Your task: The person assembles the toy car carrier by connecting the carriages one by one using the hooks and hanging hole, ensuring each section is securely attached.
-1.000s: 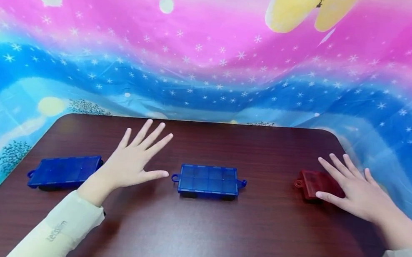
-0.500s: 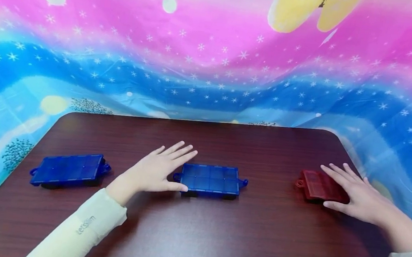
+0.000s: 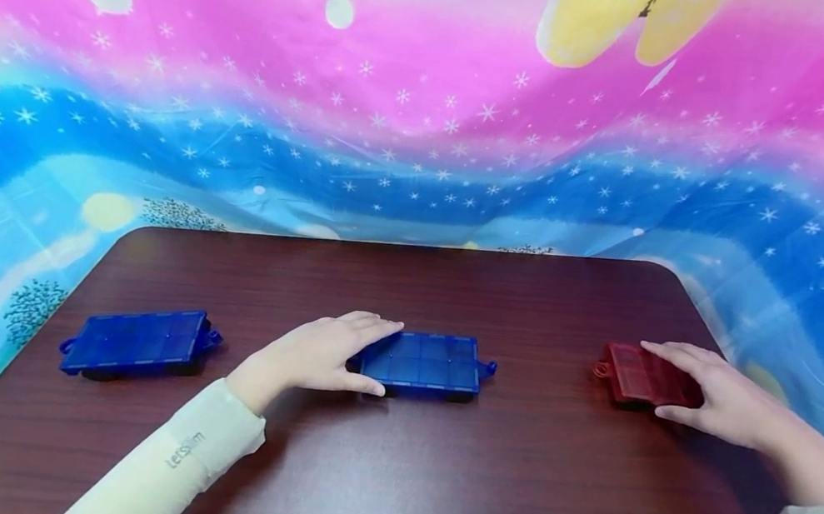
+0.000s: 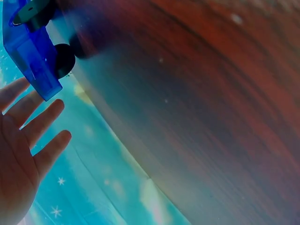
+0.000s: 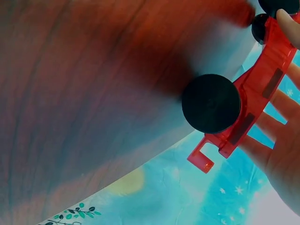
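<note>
Left hand (image 3: 330, 355) spread astride middle blue car (image 3: 439, 362), long axis left-right, hook (image 3: 488, 369) rightward, right hand (image 3: 729, 401) spread astride red car (image 3: 641, 373), loop (image 3: 600, 368) leftward

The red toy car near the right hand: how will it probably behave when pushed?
The red toy car would probably roll easily, as it has round black wheels. Its see-through plastic look suggests it is stiff and fairly light. It seems unlikely to tip, being low.

The right grip (image 3: 736, 402) hides (partly) the red car (image 3: 641, 375).
</note>
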The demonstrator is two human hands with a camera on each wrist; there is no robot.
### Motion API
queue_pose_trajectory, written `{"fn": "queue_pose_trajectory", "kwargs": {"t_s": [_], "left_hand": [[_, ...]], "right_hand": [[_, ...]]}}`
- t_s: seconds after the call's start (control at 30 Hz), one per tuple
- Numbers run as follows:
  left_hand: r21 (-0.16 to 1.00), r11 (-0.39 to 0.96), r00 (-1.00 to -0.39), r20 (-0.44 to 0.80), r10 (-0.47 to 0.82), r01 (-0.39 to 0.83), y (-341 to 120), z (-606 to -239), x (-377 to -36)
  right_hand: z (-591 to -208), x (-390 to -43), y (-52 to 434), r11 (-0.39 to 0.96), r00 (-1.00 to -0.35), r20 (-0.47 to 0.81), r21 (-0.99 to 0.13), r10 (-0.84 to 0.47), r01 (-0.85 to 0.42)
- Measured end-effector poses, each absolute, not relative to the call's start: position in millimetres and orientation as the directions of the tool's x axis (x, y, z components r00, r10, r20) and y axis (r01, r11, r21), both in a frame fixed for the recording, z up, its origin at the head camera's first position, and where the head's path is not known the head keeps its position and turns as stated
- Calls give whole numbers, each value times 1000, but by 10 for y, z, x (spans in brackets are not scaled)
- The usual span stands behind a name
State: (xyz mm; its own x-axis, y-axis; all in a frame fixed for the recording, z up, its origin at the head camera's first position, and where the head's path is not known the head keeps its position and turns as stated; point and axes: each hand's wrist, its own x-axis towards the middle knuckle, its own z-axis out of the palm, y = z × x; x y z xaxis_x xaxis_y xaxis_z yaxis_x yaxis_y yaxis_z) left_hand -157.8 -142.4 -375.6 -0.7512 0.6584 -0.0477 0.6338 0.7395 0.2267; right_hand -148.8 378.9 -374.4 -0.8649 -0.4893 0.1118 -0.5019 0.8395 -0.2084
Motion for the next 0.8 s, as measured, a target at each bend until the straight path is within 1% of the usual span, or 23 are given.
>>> {"fn": "queue_pose_trajectory", "kwargs": {"t_s": [0.1, 0.23, 0.6, 0.8], "left_hand": [[229, 741, -751, -59, 658, 631, -1405, -3765, -1585], [229, 736, -746, -59, 664, 637, -1387, -3770, -1601], [262, 720, -735, -57, 676, 643, -1387, -3767, -1625], [285, 708, -728, -50, 684, 646, -1400, -3773, -1659]], "right_hand": [[-3731, -1496, 3779, 844, -863, 111, -177, -493, -506], [-3717, -1495, 3762, 848, -865, 101, -167, -492, -502], [-3664, -1467, 3634, 866, -881, 66, -163, -468, -472], [-3623, -1460, 3522, 863, -879, 56, -170, -473, -475]]}}
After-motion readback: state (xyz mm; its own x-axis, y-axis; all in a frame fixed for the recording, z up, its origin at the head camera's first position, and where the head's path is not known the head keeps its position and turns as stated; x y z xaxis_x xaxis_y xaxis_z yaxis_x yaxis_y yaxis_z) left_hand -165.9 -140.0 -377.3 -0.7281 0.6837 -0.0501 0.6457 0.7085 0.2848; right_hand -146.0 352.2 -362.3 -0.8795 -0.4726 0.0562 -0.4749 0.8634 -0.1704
